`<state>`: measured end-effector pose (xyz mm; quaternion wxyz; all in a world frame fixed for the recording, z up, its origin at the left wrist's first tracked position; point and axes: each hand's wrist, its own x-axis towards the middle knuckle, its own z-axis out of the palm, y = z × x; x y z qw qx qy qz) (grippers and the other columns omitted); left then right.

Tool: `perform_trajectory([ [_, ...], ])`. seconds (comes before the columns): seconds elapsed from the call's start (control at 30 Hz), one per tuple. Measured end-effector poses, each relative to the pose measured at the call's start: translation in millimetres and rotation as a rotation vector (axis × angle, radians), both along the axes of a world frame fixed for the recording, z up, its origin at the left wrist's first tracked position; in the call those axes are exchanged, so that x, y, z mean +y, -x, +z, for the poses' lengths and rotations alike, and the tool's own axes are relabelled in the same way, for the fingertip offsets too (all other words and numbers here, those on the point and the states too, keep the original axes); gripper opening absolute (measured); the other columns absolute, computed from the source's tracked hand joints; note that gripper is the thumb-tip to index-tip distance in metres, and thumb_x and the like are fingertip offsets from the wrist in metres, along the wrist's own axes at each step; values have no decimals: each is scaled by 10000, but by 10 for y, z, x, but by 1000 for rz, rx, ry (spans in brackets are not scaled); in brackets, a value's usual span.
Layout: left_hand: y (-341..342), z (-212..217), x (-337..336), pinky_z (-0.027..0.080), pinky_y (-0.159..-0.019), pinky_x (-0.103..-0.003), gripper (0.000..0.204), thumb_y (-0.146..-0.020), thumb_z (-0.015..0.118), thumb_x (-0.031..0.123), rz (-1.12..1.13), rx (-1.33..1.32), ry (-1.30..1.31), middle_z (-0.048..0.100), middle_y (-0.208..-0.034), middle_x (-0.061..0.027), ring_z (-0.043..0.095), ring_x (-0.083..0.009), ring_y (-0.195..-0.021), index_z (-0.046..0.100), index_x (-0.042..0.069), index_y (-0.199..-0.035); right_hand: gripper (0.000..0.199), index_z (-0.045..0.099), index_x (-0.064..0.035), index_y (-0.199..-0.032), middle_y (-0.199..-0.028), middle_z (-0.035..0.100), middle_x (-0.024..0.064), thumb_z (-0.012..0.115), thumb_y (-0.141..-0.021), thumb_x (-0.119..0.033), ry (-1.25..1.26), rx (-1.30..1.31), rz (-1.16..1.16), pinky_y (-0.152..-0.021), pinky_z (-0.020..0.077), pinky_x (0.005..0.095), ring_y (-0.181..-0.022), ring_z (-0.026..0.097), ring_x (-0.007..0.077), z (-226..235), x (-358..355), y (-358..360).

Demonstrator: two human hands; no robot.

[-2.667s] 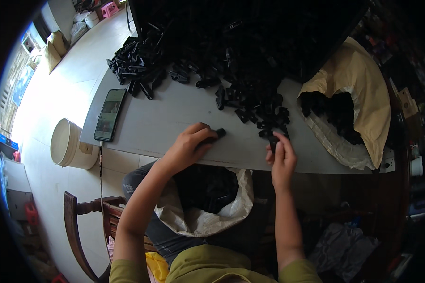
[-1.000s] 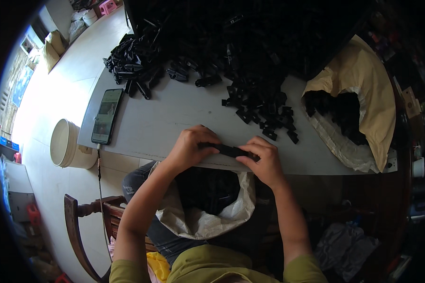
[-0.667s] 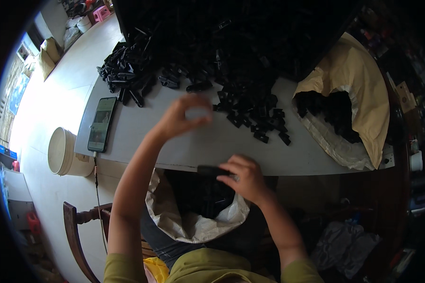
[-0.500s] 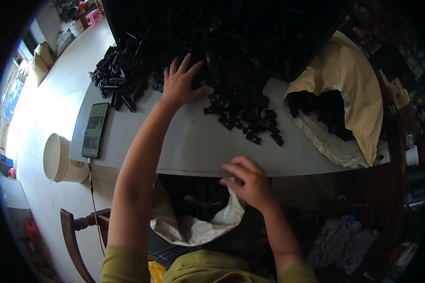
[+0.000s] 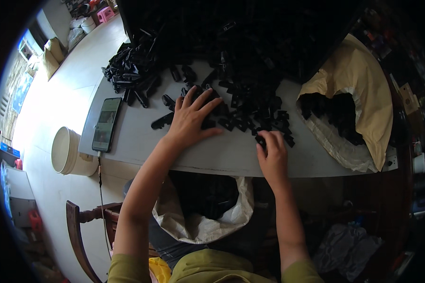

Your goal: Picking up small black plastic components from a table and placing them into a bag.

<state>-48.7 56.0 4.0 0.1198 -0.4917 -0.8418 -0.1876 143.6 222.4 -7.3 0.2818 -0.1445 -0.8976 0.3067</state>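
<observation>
My left hand lies palm down with fingers spread over several long black plastic parts on the grey table. Some of those parts are hidden beneath it. At the near edge of a pile of small black plastic pieces, my right hand has thumb and fingers closed on a small black plastic piece. Below the table's near edge, an open white woven sack rests on my lap. Dark parts are inside it, hard to make out.
A heap of longer black parts lies at the table's far left, near a plugged-in phone. An open tan sack of black parts stands at right. A white bucket and wooden chair are left. The far area is very dark.
My left hand has drawn nearer, and long black parts now lie around and under it. My right hand has moved from above the sack up to the small pieces and closed on one.
</observation>
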Motion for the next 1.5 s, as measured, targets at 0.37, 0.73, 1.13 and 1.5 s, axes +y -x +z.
perform_trajectory([
  [0.37,-520,-13,-501,491,-797,-389,288,-759,667,35,-10,-90,-182,554,-1069,-146,578,-327,-929,601,41,-1040,249,607,2,-990,-949,599,109,707,-763,-20,10,15,127,-678,513,334,-794,629,254,-31,-239,-180],
  [0.73,-803,23,-477,482,-824,-376,438,-713,737,92,-103,-404,-291,541,-1084,-158,566,-321,-966,543,32,-1101,247,615,-1,-939,-929,595,95,731,-731,-65,-52,-84,48,-700,498,356,-837,616,277,36,-300,-153],
  [1.13,-726,-16,-528,508,-796,-337,230,-703,730,2,-171,-679,-297,635,-998,-126,640,-294,-901,678,2,-927,321,707,-23,-972,-861,614,71,784,-660,-27,107,-35,378,-700,492,307,-814,590,209,61,-287,21],
  [1.5,-734,24,-686,497,-809,-355,258,-694,742,28,-262,-579,-282,643,-972,-137,624,-304,-915,665,5,-939,334,699,-34,-986,-890,589,65,793,-686,-148,24,-71,463,-700,488,332,-799,572,225,54,-376,264],
])
